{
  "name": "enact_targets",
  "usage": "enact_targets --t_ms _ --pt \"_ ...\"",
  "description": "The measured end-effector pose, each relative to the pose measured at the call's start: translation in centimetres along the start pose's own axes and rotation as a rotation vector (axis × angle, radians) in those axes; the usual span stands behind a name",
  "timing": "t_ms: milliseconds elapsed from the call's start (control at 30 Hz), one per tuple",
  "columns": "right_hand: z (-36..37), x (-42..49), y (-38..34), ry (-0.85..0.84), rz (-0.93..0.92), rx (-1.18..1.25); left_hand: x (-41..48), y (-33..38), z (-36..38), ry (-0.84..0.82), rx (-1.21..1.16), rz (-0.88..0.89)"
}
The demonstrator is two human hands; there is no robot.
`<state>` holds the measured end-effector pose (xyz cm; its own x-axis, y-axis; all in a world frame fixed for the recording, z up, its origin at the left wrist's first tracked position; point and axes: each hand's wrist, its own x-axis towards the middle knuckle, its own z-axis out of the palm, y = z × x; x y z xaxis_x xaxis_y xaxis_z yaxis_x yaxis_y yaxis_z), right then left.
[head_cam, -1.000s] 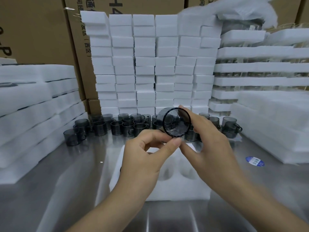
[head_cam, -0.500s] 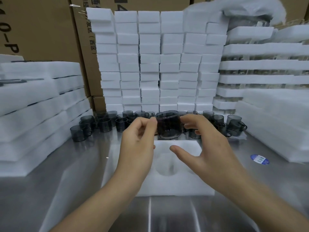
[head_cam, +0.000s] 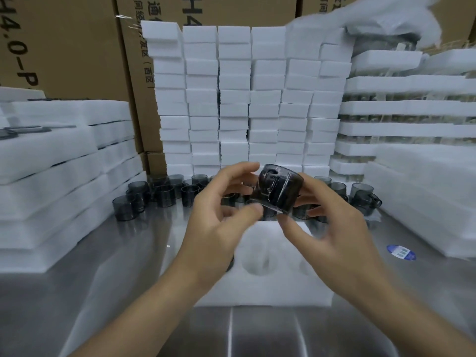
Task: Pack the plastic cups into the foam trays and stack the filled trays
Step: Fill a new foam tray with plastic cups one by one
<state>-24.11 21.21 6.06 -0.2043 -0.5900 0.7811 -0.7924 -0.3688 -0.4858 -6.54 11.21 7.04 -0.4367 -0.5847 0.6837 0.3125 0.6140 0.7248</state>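
A person's two bare forearms reach out over a steel table (head_cam: pixel 77 292). Beneath them lies a white foam tray (head_cam: pixel 270 287) with round wells. Above the tray's far edge, both hands hold one dark see-through cup (head_cam: pixel 280 191), tilted with its handle turned toward the person. The left hand (head_cam: pixel 219 228) pinches the cup's left side between thumb and forefinger, its other fingers loosely curled. The right hand (head_cam: pixel 332 238) grips it from the right, thumb on the near rim and fingers behind. A blue sticker (head_cam: pixel 401 252) lies on the table to the right. Beyond the hands stands a row of loose cups (head_cam: pixel 159 191). Behind them rise columns of foam blocks (head_cam: pixel 244 99), with foam slabs (head_cam: pixel 51 176) stacked at left, filled trays (head_cam: pixel 399 106) at right, and cartons (head_cam: pixel 64 47) farthest back.
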Motion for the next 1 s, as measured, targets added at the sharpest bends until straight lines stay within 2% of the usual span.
enact_targets --t_ms 133,233,333,433,567,733,867,933,1000 --pt "0.2 0.1 -0.1 -0.09 0.106 0.141 -0.2 -0.8 0.3 -0.068 0.212 0.057" --pt "0.3 0.3 0.5 -0.186 0.173 0.131 0.0 -1.4 -0.2 -0.105 0.254 0.041" --pt "0.4 0.2 1.1 -0.189 0.193 0.076 0.1 -2.0 -0.5 -0.094 0.389 0.062" --pt "0.5 0.0 1.5 -0.154 0.135 0.036 0.0 -2.3 -0.6 -0.059 0.52 0.14" --pt "0.3 0.1 1.9 -0.154 -0.05 -0.202 0.1 -1.9 -0.7 -0.034 0.678 0.298" --pt "0.5 0.0 1.9 -0.174 -0.124 -0.309 -0.4 -1.2 0.3 -0.13 0.707 0.45" --pt "0.1 0.2 1.5 -0.131 -0.089 -0.24 -0.3 -1.0 0.3 -0.124 0.704 0.514" --pt "-0.2 0.4 1.2 -0.089 -0.06 -0.171 -0.1 -0.8 -0.1 -0.116 0.658 0.489" --pt "-0.5 0.6 1.0 -0.045 -0.043 -0.093 0.0 -0.7 -0.5 -0.102 0.596 0.379"
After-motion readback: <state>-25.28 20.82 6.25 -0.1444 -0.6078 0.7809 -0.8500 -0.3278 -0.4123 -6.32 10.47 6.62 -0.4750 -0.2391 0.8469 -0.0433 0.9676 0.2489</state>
